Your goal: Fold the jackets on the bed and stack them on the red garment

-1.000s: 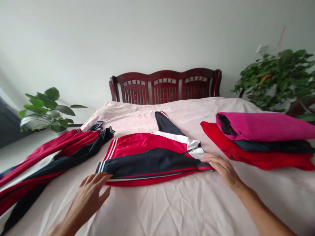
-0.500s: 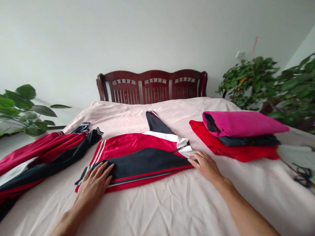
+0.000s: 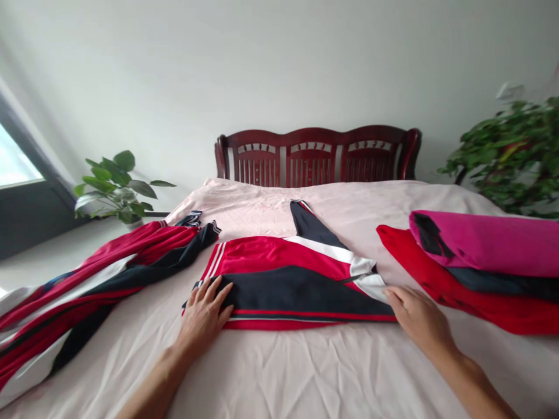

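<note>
A red, navy and white track jacket (image 3: pixel 279 285) lies on the bed with its near side folded over. One navy sleeve (image 3: pixel 312 224) points away toward the headboard. My left hand (image 3: pixel 205 314) rests flat on the striped hem end, fingers spread. At the collar end, my right hand (image 3: pixel 419 317) has its fingers closed on the jacket's edge by the white shoulder panel; the fingertips are partly hidden.
More red, navy and white tracksuit clothing (image 3: pixel 126 273) lies loose at the left. At the right is a stack of folded clothes, a magenta garment (image 3: pixel 489 241) over navy and red ones (image 3: pixel 463 291). A wooden headboard (image 3: pixel 317 154) and potted plants (image 3: pixel 117 180) stand behind.
The view has turned left, so things sit further right in the picture. My right hand has gone from resting on the collar end to gripping its edge. My left hand stays on the hem.
</note>
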Action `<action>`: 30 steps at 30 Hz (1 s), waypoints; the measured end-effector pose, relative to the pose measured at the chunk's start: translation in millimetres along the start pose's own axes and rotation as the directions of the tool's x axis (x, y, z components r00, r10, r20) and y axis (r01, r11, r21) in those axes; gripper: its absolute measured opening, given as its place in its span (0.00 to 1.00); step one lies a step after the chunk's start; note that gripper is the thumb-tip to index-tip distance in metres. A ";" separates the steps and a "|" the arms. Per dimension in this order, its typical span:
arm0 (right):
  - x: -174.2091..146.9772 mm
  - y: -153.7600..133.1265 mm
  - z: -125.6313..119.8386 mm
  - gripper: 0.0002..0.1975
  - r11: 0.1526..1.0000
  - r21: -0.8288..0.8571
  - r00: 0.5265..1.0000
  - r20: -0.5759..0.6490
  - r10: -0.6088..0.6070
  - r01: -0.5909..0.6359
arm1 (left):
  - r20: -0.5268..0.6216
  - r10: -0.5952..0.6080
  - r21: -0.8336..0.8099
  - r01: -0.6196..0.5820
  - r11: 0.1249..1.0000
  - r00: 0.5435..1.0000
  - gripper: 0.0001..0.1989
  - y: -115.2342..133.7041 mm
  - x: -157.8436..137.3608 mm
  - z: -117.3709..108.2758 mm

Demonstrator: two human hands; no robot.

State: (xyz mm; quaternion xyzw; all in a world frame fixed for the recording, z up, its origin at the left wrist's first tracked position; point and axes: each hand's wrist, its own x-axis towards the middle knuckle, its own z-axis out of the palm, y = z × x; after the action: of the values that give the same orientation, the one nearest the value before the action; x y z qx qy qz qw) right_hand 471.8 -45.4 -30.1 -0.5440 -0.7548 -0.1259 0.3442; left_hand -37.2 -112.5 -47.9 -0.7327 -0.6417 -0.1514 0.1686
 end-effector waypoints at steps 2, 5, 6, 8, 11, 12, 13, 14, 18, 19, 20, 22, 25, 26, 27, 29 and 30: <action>11.3 -31.7 -4.7 0.15 0.998 0.010 0.998 -0.013 -0.056 0.057 | 0.000 -0.001 -0.007 0.001 1.000 1.000 0.24 2.0 0.3 -0.4; 28.5 -95.8 1.6 0.16 0.979 0.124 0.983 0.065 -0.173 0.164 | 0.010 -0.008 -0.017 0.008 1.000 1.000 0.24 4.3 1.0 -1.8; 32.6 -117.4 7.9 0.17 0.969 0.149 0.971 0.105 -0.214 0.197 | 0.012 -0.010 -0.019 0.011 1.000 1.000 0.24 4.7 1.0 -2.2; 36.8 -154.1 25.3 0.21 0.951 0.166 0.939 0.187 -0.289 0.259 | 0.016 -0.011 -0.022 0.011 1.000 1.000 0.24 4.5 0.6 -2.6; 34.1 -183.4 55.0 0.25 0.944 0.127 0.894 0.304 -0.329 0.304 | 0.028 -0.005 -0.035 0.006 0.999 1.000 0.24 2.9 -1.3 -2.0; 31.8 -185.5 63.5 0.26 0.945 0.105 0.882 0.339 -0.327 0.310 | 0.033 -0.003 -0.043 0.005 0.999 0.999 0.25 2.2 -2.2 -1.7; 29.6 -184.1 70.6 0.26 0.946 0.083 0.873 0.368 -0.321 0.313 | 0.036 -0.001 -0.051 0.003 0.999 0.999 0.25 1.4 -3.0 -1.4; 27.5 -179.7 76.2 0.26 0.947 0.065 0.866 0.388 -0.316 0.316 | 0.040 0.002 -0.058 0.001 0.998 0.999 0.25 0.5 -3.8 -1.2; 22.8 -141.2 83.6 0.27 0.955 0.000 0.884 0.380 -0.273 0.296 | 0.067 -0.013 -0.069 0.018 0.997 0.998 0.25 -5.6 -5.8 -2.8; 22.0 -128.5 82.8 0.28 0.959 -0.019 0.893 0.370 -0.257 0.284 | 0.081 -0.033 -0.073 0.039 0.997 0.996 0.25 -8.2 -6.2 -3.7; 21.1 -115.4 81.5 0.28 0.961 -0.037 0.900 0.361 -0.244 0.275 | 0.099 -0.062 -0.079 0.070 0.994 0.993 0.26 -11.3 -6.7 -4.7; 18.7 -89.5 77.8 0.27 0.961 -0.065 0.913 0.335 -0.232 0.268 | 0.148 -0.121 -0.098 0.136 0.986 0.982 0.26 -18.3 -8.2 -6.5; 15.4 -58.5 71.3 0.26 0.956 -0.087 0.927 0.282 -0.246 0.280 | 0.206 -0.136 -0.134 0.165 0.977 0.969 0.27 -27.2 -11.8 -9.3; 14.9 -51.9 68.5 0.25 0.956 -0.092 0.932 0.265 -0.248 0.280 | 0.208 -0.128 -0.138 0.158 0.978 0.970 0.27 -29.0 -13.4 -10.5; 14.5 -47.5 65.2 0.24 0.957 -0.092 0.936 0.251 -0.246 0.276 | 0.201 -0.120 -0.133 0.148 0.980 0.972 0.26 -30.1 -15.1 -12.0; 13.4 -44.7 55.5 0.23 0.963 -0.068 0.944 0.226 -0.240 0.261 | 0.168 -0.090 -0.107 0.109 0.988 0.982 0.25 -31.9 -19.4 -16.1; 12.0 -45.4 49.0 0.23 0.966 -0.037 0.945 0.222 -0.241 0.256 | 0.151 -0.055 -0.097 0.070 0.993 0.987 0.25 -33.2 -22.1 -18.6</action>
State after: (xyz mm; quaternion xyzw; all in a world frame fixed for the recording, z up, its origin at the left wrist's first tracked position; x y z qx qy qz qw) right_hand 409.8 -26.1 -49.7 -0.4659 -0.8457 -0.1334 0.2237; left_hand -73.1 -136.4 -39.2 -0.7291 -0.6666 -0.1343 0.0780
